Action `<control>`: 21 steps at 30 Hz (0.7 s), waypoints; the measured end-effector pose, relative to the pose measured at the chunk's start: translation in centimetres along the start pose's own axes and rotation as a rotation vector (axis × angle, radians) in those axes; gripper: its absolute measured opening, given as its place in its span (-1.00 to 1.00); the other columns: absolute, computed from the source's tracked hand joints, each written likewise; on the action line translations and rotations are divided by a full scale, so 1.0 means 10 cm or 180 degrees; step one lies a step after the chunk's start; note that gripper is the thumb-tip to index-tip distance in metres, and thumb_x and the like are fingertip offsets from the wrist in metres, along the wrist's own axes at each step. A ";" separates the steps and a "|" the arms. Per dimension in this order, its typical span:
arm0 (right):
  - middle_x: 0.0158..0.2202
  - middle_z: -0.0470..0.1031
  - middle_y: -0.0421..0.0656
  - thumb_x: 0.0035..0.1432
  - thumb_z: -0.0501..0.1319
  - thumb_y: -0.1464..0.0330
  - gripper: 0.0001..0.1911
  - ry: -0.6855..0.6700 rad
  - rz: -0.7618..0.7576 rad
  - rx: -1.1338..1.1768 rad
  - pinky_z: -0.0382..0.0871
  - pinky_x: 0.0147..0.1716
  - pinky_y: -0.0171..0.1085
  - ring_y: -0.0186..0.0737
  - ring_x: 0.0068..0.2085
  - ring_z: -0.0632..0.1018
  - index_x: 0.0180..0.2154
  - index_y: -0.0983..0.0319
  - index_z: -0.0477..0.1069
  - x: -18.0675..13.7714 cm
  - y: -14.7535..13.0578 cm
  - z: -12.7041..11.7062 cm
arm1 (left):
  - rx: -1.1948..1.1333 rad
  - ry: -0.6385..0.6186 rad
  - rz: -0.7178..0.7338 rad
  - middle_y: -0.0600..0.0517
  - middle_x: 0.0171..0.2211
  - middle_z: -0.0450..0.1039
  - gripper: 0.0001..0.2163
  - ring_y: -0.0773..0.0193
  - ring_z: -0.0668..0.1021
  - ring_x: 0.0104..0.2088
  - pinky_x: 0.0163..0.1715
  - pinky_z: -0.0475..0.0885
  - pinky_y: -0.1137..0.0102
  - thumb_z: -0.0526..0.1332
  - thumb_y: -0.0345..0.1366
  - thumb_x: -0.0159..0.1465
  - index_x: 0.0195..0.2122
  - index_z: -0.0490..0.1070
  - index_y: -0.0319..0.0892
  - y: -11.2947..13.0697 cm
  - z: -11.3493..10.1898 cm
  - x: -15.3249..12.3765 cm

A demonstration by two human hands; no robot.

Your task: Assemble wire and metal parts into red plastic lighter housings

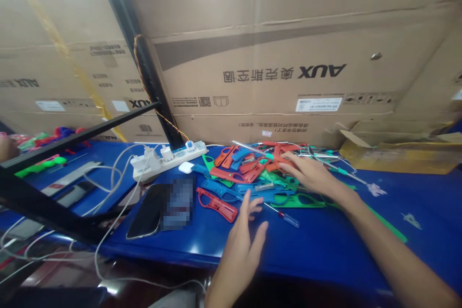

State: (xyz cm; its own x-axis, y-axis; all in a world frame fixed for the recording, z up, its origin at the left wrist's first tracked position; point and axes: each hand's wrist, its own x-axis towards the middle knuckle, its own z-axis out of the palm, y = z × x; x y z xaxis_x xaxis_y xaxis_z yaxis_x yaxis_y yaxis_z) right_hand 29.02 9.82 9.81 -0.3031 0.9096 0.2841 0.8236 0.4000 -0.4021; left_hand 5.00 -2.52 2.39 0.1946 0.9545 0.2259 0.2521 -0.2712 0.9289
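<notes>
Dozens of red, blue, green and orange plastic handle pieces (pixel 254 168) lie in a loose heap on the blue desk (pixel 202 240), some overlapping, with thin metal rods among them. At the heap's upper right side, the person's right hand (pixel 306 171) reaches in, its fingers bent over an orange handle (pixel 279 160) from which a slim metal rod (pixel 247 148) points left; whether the fingers grip it or only touch it cannot be told. At the heap's near edge, the left hand (pixel 242 240) hangs open and holds nothing, thumb and fingers spread apart; contact with the pieces cannot be made out. A screwdriver (pixel 288 220) with a clear handle lies just in front of the heap, and a long green strip (pixel 388 225) to its right.

Left of the heap, two phones (pixel 147 209) lie side by side, near a small white case (pixel 186 168). Behind these, also left of the heap, stands a white power strip (pixel 198 153) with chargers plugged in, beside a black metal post (pixel 142 53). A large AUX carton (pixel 274 48), its print upside down, rises behind the heap, and a smaller, yellow-taped carton (pixel 404 159) sits to its right.
</notes>
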 end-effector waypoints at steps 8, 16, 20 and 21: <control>-0.51 0.51 -0.18 0.26 0.09 0.17 -0.67 0.0448 0.0477 -0.0949 0.05 -0.44 -0.26 -0.05 -0.43 0.54 -0.03 0.15 0.40 0.02 0.09 0.10 | 0.0038 0.0034 -0.0134 -0.09 0.18 0.45 -0.41 0.13 0.52 0.08 0.17 0.36 0.12 0.15 -0.18 0.45 0.45 -0.03 0.00 0.09 0.02 -0.01; -0.52 0.52 -0.18 0.30 0.04 0.21 -0.64 0.0438 0.0454 -0.1037 0.08 -0.42 -0.26 -0.03 -0.42 0.56 0.05 0.17 0.36 0.03 0.13 0.08 | -0.0052 -0.0043 -0.0194 -0.07 0.10 0.50 -0.47 0.16 0.52 0.01 0.15 0.34 0.18 0.13 -0.16 0.46 0.42 0.06 -0.02 0.10 0.01 0.00; -0.46 0.57 -0.14 0.28 0.07 0.23 -0.66 0.0408 0.0462 -0.1073 0.10 -0.42 -0.26 0.00 -0.39 0.58 0.04 0.17 0.37 0.02 0.14 0.09 | 0.0002 -0.0117 -0.0194 -0.07 0.10 0.50 -0.49 0.18 0.52 -0.02 0.13 0.36 0.19 0.10 -0.14 0.48 0.41 0.07 -0.03 0.07 0.00 0.00; -0.44 0.58 -0.13 0.27 0.07 0.25 -0.66 0.0396 0.0463 -0.1087 0.10 -0.43 -0.26 0.01 -0.39 0.59 0.03 0.17 0.37 0.02 0.15 0.08 | 0.0012 -0.0130 -0.0176 -0.06 0.10 0.49 -0.50 0.18 0.52 -0.02 0.13 0.36 0.20 0.09 -0.14 0.48 0.41 0.07 -0.04 0.06 0.00 0.01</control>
State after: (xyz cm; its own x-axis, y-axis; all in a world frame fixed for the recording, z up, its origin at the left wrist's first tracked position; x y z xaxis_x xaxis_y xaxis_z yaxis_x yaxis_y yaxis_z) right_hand 29.75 10.68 8.54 -0.1284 0.9251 0.3572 0.9722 0.1886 -0.1390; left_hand 5.19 -2.62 2.96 0.2187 0.9622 0.1621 0.2670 -0.2188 0.9385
